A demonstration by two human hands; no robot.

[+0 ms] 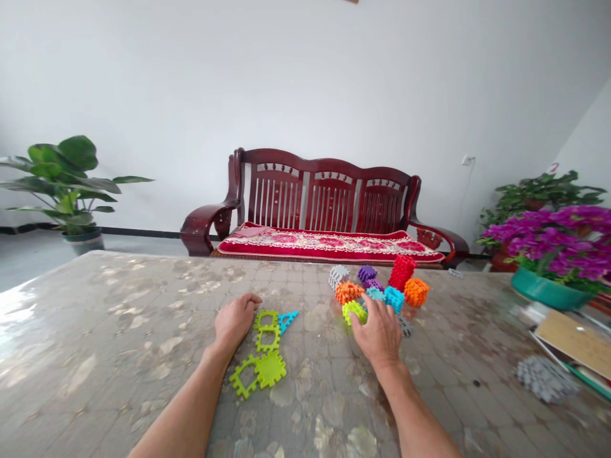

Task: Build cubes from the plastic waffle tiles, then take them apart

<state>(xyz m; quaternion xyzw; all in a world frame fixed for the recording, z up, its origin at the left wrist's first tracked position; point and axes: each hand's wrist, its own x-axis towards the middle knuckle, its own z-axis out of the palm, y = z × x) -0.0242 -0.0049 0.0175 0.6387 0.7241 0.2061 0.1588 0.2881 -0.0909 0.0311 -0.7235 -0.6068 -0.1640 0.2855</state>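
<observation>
My left hand [235,321] rests on the table, fingers curled in, with nothing visible in them. Just right of it lie flat lime-green interlocking puzzle pieces [270,369], two of them square frames joined in a column, and a blue triangular frame [287,321] against that column. My right hand [380,331] is over the near side of a group of stacked pieces, thumb and forefinger apart at the lime-green stack [351,312]. Around it stand an orange stack [347,292], a light-blue stack [394,298] and a teal stack [376,294]. A dark grey piece [405,326] is partly hidden behind the hand.
Behind stand white [338,276], purple [367,273], red [402,271] and another orange stack [417,292]. Grey pieces [545,378] lie at the right, near a cardboard-coloured board [575,340] and a flower pot [548,289]. A wooden bench [329,191] stands beyond the table [157,356].
</observation>
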